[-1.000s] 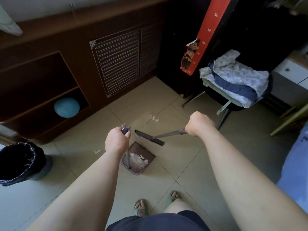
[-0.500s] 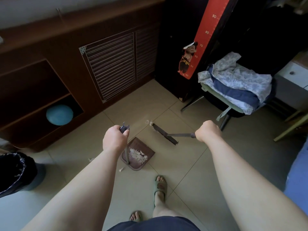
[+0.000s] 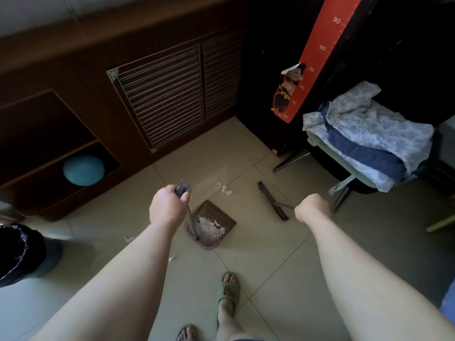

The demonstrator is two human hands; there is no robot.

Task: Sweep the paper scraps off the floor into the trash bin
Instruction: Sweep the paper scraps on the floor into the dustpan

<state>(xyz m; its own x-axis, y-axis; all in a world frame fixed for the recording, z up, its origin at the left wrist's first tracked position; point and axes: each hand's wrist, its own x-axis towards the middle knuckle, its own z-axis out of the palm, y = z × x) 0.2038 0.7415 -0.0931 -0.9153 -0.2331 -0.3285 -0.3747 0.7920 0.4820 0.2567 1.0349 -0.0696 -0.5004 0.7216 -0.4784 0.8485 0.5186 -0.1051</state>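
My left hand (image 3: 168,207) is shut on the long handle of a brown dustpan (image 3: 222,219) that rests on the tiled floor and holds a heap of white paper scraps (image 3: 209,226). My right hand (image 3: 312,209) grips the handle of a dark broom; its head (image 3: 272,201) lies to the right of the pan. A few loose scraps (image 3: 224,189) lie just beyond the pan's mouth. More bits (image 3: 129,239) lie left of my left forearm. The black-lined trash bin (image 3: 17,252) stands at the far left edge.
A dark wooden cabinet with a slatted panel (image 3: 160,99) and a blue ball (image 3: 83,169) lines the back. A chair piled with blue clothes (image 3: 364,141) stands at the right. My sandalled foot (image 3: 230,290) is just behind the dustpan.
The broom head has swung right, away from the scraps in front of the pan. One foot has stepped forward, and the view has shifted slightly.
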